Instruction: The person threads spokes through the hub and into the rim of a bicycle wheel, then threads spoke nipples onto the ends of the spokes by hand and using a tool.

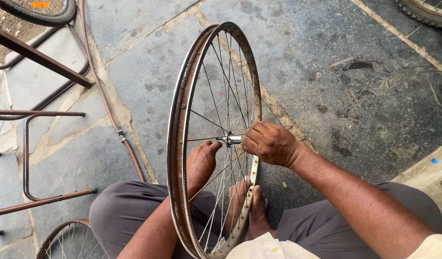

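Note:
A bare bicycle wheel rim (pixel 178 120) with thin spokes stands upright on the stone floor between my knees, its lower edge resting by my bare feet (pixel 252 211). My right hand (pixel 270 143) is closed around the right end of the metal hub axle (pixel 232 140) at the wheel's middle. On the wheel's other side, my left hand (pixel 201 160) reaches through from below, fingers curled at the hub's left end, partly hidden behind spokes and rim.
A rusty metal frame (pixel 29 158) of bent tubes stands at the left, with a reddish hose (pixel 108 103) running along the floor beside it. Another spoked wheel (pixel 70 240) lies at bottom left. Tyres (pixel 41 12) show at the top corners.

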